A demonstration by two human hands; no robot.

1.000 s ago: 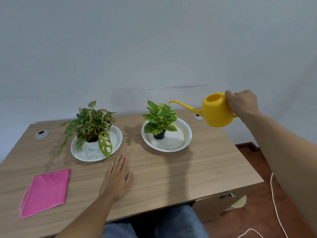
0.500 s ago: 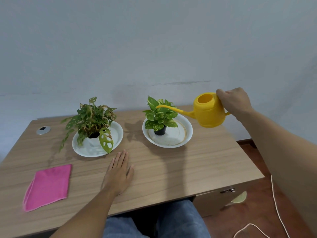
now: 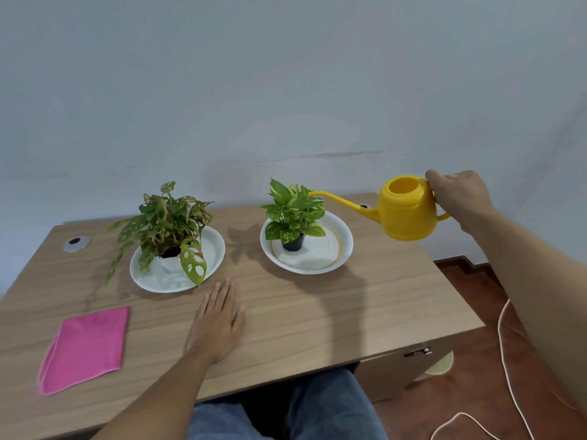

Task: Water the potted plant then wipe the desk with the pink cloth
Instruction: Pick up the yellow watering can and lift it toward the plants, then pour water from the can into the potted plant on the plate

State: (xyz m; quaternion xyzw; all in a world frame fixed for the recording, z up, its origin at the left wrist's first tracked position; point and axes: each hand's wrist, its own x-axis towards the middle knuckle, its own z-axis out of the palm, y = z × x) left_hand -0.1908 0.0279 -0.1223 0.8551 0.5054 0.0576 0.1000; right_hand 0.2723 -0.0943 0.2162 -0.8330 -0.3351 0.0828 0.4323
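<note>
My right hand [image 3: 460,198] grips the handle of a yellow watering can [image 3: 406,212], held in the air at the desk's right end. Its long spout reaches left to the top leaves of a small green potted plant [image 3: 293,209] in a black pot on a white dish [image 3: 341,246]. No water is visible. A second, larger plant [image 3: 168,217] with holed leaves stands in a white dish [image 3: 212,249] to the left. A folded pink cloth [image 3: 87,347] lies at the desk's front left. My left hand [image 3: 217,323] rests flat on the wooden desk [image 3: 317,312], fingers together.
A silver cable grommet [image 3: 75,243] sits at the desk's back left, another behind the spout. The wall runs right behind the desk. A white cord [image 3: 505,360] trails on the red-brown floor at the right. A drawer unit is under the desk's right side.
My right hand has carried the watering can left toward the small plant, so the spout tip now reaches its leaves. The left hand and the cloth have stayed put.
</note>
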